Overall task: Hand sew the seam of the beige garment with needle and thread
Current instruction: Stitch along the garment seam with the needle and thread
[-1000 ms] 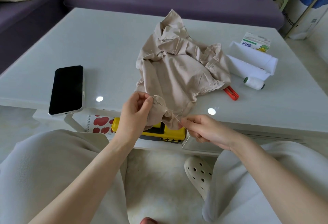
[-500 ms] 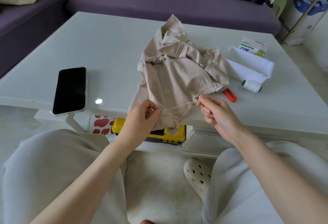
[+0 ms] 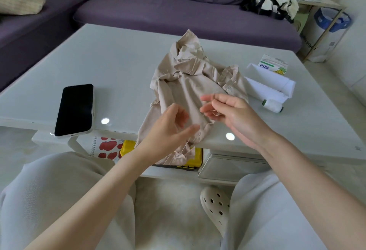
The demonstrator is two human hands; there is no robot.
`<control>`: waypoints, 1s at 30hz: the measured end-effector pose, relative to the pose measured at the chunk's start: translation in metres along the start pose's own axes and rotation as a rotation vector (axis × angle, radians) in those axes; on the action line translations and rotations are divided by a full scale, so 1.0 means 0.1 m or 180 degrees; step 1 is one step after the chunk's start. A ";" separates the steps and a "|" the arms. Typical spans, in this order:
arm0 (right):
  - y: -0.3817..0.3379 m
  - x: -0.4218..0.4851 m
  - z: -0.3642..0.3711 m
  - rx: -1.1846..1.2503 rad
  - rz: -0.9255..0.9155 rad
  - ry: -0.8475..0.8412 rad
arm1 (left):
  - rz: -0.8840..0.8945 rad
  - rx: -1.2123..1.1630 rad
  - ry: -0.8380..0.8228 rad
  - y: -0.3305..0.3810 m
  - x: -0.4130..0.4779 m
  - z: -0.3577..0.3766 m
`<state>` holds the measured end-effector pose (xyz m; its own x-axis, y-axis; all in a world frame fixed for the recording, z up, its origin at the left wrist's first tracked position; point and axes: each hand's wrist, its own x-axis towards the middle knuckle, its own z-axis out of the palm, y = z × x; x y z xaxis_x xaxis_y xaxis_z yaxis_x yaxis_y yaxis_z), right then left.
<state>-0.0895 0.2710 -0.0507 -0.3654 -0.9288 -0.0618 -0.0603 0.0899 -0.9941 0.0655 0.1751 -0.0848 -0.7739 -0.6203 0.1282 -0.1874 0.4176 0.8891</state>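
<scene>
The crumpled beige garment point(image 3: 188, 87) lies on the white table point(image 3: 118, 67), its hem hanging over the near edge. My left hand point(image 3: 170, 128) hovers in front of the cloth with fingers relaxed and spread, holding nothing I can make out. A thin pale thread point(image 3: 185, 146) runs up from the hanging hem toward my left thumb. My right hand point(image 3: 227, 111) is raised over the garment, fingers curled, pinching a small loop of thread at its fingertips. The needle itself is too small to see. A white thread spool point(image 3: 273, 106) lies to the right.
A black phone point(image 3: 76, 109) lies at the table's left front. A white box point(image 3: 269, 85) and a small carton point(image 3: 274, 65) sit at the right. Under the table are a yellow case point(image 3: 128, 146) and an apple-print notebook point(image 3: 107, 146). A purple sofa point(image 3: 178, 15) stands behind.
My left hand let go of the hem and opened; the hem now hangs off the table edge. My right hand rose toward the left over the garment, drawing the thread along.
</scene>
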 end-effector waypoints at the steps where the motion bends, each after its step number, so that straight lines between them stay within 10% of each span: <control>1: -0.05 0.03 0.02 -0.0012 -0.0041 -0.0022 | -0.0044 -0.0367 -0.0132 0.05 0.03 0.00; 6: -0.23 0.15 0.07 -0.0421 -0.0242 0.0264 | -0.0296 -0.1098 -0.1115 0.18 0.06 -0.01; 17: -0.20 0.33 -0.09 0.0062 -0.0070 0.1474 | 0.0021 0.1136 0.0322 -0.02 0.21 -0.31; 21: -0.23 0.38 -0.04 0.0077 -0.0089 0.1460 | 0.1060 0.1739 0.0594 0.07 0.18 -0.33; 30: -0.35 0.45 0.01 0.0410 -0.0142 0.1183 | 0.3177 0.4302 -0.1317 -0.01 0.43 -0.07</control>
<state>-0.1028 0.2257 -0.0185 -0.6779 -0.7351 -0.0053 0.0247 -0.0156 -0.9996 0.0366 0.1435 -0.0772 -0.9491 0.3109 0.0509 0.2558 0.8547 -0.4517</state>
